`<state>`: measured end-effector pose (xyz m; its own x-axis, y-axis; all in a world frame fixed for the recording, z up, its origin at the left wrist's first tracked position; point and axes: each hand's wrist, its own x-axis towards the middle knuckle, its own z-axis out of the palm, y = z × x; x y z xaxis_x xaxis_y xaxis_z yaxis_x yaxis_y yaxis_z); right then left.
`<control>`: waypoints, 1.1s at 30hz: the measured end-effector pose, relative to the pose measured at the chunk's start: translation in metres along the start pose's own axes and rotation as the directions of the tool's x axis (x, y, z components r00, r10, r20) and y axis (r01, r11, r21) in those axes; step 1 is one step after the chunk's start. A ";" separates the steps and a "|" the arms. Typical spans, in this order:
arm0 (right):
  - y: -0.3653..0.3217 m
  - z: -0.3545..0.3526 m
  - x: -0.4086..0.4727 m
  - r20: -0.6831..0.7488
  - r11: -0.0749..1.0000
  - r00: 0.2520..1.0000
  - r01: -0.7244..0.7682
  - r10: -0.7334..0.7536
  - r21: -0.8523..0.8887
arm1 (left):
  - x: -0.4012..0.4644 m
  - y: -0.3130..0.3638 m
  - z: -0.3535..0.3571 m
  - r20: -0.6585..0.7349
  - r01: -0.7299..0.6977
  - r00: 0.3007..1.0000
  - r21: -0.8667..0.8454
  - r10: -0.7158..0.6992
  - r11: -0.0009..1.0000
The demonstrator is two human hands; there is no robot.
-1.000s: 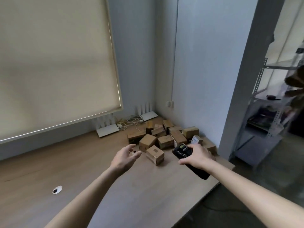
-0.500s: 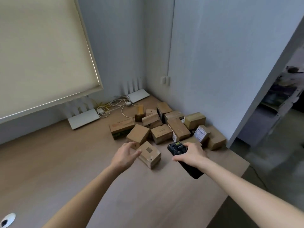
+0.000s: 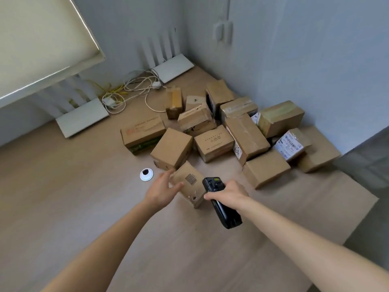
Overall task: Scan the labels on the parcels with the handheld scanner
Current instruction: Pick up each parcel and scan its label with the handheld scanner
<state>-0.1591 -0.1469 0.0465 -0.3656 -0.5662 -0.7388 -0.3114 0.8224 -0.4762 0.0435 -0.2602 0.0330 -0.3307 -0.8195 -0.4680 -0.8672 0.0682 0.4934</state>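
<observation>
Left grip [image 3: 162, 189] spread — right grip [image 3: 228, 191] curled

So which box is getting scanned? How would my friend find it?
Start at the pile of brown boxes in the wall corner, then come toward the person's hands. The box with the barcode sits alone nearest them, left hand touching it, right hand gripping the black scanner beside it. Its top shows a dark barcode.
</observation>
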 end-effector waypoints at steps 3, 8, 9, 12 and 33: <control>0.000 0.003 0.033 0.077 0.996 0.997 -0.014 0.007 0.092 | 0.024 0.002 0.013 0.028 0.034 0.999 -0.014 -0.034 0.999; -0.010 -0.006 0.057 0.195 0.962 0.981 -0.072 0.021 0.263 | 0.039 0.008 0.019 0.065 0.119 0.991 -0.071 -0.114 0.990; -0.012 -0.009 0.058 0.206 0.958 0.978 -0.080 0.023 0.276 | 0.040 0.009 0.017 0.081 0.145 0.987 -0.094 -0.137 0.985; -0.017 -0.019 0.056 0.207 0.942 0.978 -0.080 0.012 0.327 | 0.033 0.012 0.012 0.120 0.233 0.971 -0.260 -0.208 0.937; -0.018 -0.003 -0.200 -0.053 0.789 0.875 0.459 -0.482 0.408 | -0.254 0.006 -0.051 -0.283 -0.157 0.950 -0.796 -0.131 0.585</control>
<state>-0.0825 -0.0491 0.2042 -0.2165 -0.8943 -0.3917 -0.0557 0.4118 -0.9096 0.1415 -0.0803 0.1926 -0.0957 -0.9486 -0.3018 -0.1588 -0.2847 0.9454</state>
